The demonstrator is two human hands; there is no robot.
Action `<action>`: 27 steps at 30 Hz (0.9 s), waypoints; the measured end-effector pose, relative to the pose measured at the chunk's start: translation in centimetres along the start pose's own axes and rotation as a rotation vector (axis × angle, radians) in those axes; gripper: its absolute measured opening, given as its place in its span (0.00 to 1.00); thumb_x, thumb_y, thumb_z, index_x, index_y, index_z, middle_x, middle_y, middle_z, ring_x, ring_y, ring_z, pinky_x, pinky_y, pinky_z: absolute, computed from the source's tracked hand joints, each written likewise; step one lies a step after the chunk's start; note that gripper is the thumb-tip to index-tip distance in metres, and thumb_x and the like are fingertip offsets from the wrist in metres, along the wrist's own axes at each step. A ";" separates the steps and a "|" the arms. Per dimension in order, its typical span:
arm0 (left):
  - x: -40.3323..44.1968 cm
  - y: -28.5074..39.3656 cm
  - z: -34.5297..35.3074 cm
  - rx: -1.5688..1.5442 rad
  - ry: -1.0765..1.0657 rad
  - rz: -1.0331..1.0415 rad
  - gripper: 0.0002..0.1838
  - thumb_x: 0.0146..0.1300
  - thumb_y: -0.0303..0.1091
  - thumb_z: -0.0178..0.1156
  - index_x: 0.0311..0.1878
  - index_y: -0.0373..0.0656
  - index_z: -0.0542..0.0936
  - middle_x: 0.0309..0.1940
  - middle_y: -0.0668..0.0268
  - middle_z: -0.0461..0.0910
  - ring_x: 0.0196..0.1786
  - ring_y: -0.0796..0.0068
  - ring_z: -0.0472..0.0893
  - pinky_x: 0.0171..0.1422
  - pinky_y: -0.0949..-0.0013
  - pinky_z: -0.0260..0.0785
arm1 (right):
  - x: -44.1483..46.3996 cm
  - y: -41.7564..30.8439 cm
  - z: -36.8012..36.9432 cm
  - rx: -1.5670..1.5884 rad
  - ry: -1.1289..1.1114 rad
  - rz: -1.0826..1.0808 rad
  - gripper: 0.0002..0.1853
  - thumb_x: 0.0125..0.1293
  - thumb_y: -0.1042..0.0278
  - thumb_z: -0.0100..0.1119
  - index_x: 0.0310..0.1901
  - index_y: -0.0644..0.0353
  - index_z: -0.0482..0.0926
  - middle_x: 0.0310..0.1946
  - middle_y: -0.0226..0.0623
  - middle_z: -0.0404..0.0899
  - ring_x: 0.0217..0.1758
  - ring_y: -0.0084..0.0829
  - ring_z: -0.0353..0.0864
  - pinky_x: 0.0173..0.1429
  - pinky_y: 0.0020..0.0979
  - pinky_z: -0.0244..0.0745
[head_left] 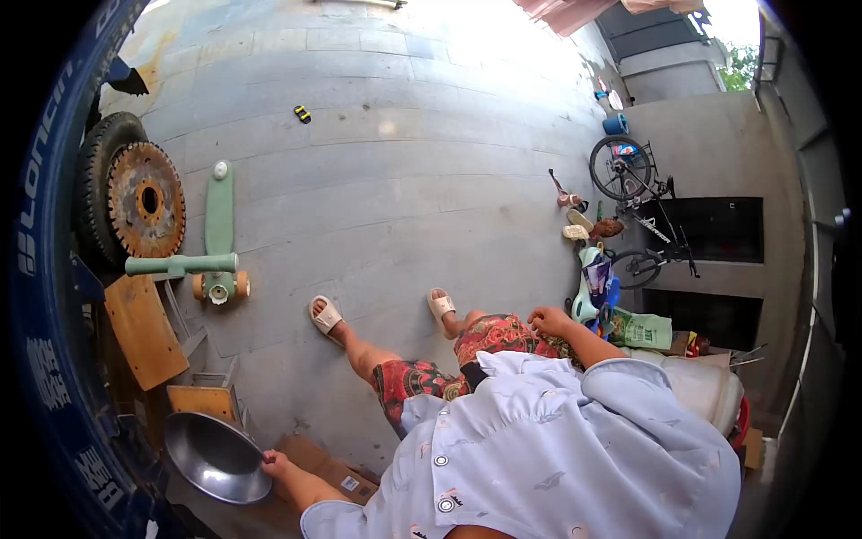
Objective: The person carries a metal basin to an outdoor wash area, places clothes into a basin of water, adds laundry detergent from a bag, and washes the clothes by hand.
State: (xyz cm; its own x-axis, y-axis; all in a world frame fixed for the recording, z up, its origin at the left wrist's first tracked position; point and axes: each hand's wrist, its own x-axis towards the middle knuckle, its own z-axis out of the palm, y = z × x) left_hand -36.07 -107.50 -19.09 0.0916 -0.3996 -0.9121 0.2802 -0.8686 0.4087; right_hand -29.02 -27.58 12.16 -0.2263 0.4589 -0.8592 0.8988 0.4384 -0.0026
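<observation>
Grey floor; basin, edge in left hand.

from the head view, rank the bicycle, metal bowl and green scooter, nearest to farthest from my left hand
1. Metal bowl: held in the left hand, lower left.
2. Green scooter: farther forward, on the left side.
3. Bicycle: across the paving, by the right-hand wall.

Left fingers curled tight; right fingers loosely bent.
</observation>
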 end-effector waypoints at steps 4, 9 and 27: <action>-6.5 2.7 -3.5 -0.028 -0.175 -0.235 0.46 0.56 0.27 0.55 0.76 0.28 0.45 0.34 0.62 0.77 0.27 0.74 0.78 0.26 0.78 0.72 | 2.0 2.1 0.3 0.151 -0.004 -0.059 0.15 0.66 0.72 0.49 0.50 0.66 0.80 0.41 0.44 0.85 0.37 0.33 0.88 0.45 0.33 0.83; -13.6 -0.1 -9.5 -0.023 -0.079 -0.323 0.37 0.62 0.26 0.53 0.70 0.19 0.50 0.38 0.58 0.77 0.30 0.74 0.80 0.25 0.80 0.74 | 2.3 3.4 0.4 0.384 0.020 -0.132 0.16 0.65 0.72 0.50 0.50 0.66 0.80 0.41 0.44 0.86 0.38 0.34 0.89 0.45 0.34 0.83; -39.3 -33.9 -8.2 2.299 -1.863 1.794 0.24 0.61 0.24 0.53 0.60 0.26 0.65 0.38 0.58 0.77 0.34 0.69 0.79 0.35 0.71 0.78 | 10.1 36.5 5.7 1.216 0.209 0.217 0.10 0.66 0.69 0.55 0.43 0.62 0.81 0.32 0.37 0.84 0.28 0.27 0.85 0.32 0.27 0.79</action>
State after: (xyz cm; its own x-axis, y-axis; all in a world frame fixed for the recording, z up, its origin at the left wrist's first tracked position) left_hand -41.29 -59.95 2.59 -0.7295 0.6349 -0.2542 0.5620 0.7683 0.3063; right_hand 3.64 -11.33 0.49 0.0145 0.5949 -0.8037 0.6640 -0.6067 -0.4371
